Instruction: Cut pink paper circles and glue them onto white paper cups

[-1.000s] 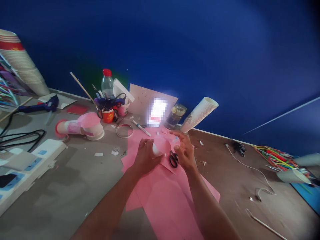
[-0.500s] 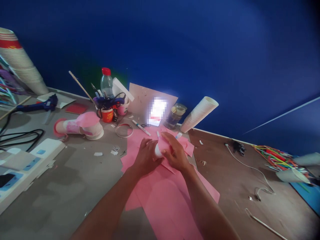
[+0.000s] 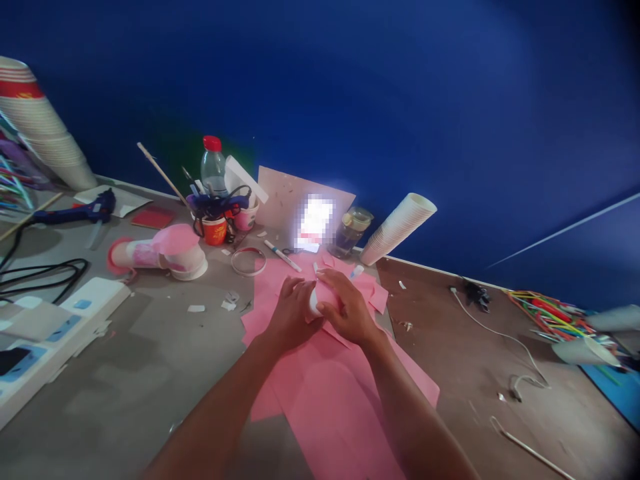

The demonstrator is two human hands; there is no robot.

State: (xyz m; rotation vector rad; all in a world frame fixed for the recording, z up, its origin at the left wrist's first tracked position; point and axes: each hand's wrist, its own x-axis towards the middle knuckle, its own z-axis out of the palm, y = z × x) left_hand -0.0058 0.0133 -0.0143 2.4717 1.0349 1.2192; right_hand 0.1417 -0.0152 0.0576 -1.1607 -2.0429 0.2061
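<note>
Between my two hands lies a white paper cup (image 3: 315, 303) with pink paper (image 3: 327, 295) around its side. My left hand (image 3: 293, 313) is closed on the cup's left end, its fingers curled and partly hidden. From the right, my right hand (image 3: 350, 310) wraps over the pink paper, thumb toward me and fingers on the far side. Beneath both hands spread several overlapping pink sheets (image 3: 340, 407). A white marker (image 3: 283, 255) lies just beyond my left hand, beside a roll of tape (image 3: 249, 261).
A lit phone (image 3: 314, 223) leans at the back, near a glass jar (image 3: 353, 230) and a tilted stack of paper cups (image 3: 399, 228). To the left are a pink-covered cup assembly (image 3: 155, 253), a glue gun (image 3: 75, 212) and a power strip (image 3: 65, 327). A white cable (image 3: 500, 333) lies right.
My right hand's fingers have shifted slightly left over the pink paper on the cup. The left hand stays nearly still.
</note>
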